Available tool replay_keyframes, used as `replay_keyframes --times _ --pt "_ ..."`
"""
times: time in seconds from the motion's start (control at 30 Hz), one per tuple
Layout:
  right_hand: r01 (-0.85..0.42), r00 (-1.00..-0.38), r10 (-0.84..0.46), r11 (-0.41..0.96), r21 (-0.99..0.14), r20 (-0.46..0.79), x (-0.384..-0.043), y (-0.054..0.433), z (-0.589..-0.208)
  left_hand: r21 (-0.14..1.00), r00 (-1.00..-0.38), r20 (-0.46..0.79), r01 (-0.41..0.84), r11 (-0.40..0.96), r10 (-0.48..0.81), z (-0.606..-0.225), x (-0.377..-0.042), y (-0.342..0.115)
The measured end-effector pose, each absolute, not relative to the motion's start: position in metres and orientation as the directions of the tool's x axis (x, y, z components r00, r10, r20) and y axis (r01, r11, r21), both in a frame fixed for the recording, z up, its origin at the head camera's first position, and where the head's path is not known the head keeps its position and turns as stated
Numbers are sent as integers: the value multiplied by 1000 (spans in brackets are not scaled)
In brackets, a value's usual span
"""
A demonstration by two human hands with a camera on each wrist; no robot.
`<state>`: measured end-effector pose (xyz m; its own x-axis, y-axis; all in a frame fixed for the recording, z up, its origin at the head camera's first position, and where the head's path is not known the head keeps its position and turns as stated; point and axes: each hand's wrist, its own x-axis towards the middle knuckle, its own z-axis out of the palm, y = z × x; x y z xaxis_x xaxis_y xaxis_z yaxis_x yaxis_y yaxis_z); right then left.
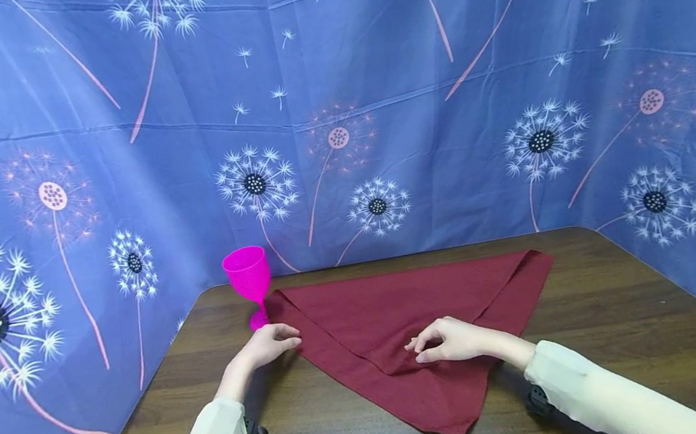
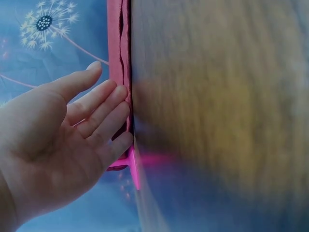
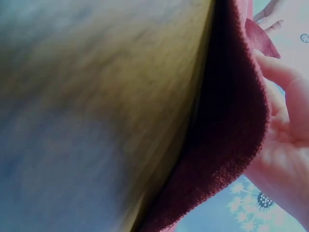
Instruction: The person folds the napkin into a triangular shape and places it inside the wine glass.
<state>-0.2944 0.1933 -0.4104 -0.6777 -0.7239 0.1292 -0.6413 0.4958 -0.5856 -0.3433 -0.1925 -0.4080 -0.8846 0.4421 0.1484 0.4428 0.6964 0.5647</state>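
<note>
A dark red cloth (image 1: pixel 360 311) lies on the table, folded into layers, with a pointed corner toward the front. My left hand (image 1: pixel 270 344) is at the cloth's left edge, its palm and loosely bent fingers showing in the left wrist view. Just behind that hand stands a magenta goblet (image 1: pixel 248 274), upright beside the cloth's left corner; its foot is partly hidden. Over the middle of the cloth is my right hand (image 1: pixel 450 340), fingers loosely bent, with a gap between thumb and fingers. In the right wrist view, a raised edge of the cloth (image 3: pixel 241 125) curves in front of this hand.
The brown wood-grain table (image 1: pixel 626 327) ends at a blue curtain (image 1: pixel 446 160) with a dandelion print, which hangs behind it and along both sides. A small black device is strapped at each wrist, below the pale sleeves (image 1: pixel 601 382).
</note>
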Motion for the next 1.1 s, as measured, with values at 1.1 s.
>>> replay_keyframes --times 1.1 --pt "-673 -650 -738 448 -588 181 -288 188 -406 632 -879 71 405 660 472 -409 -348 -187"
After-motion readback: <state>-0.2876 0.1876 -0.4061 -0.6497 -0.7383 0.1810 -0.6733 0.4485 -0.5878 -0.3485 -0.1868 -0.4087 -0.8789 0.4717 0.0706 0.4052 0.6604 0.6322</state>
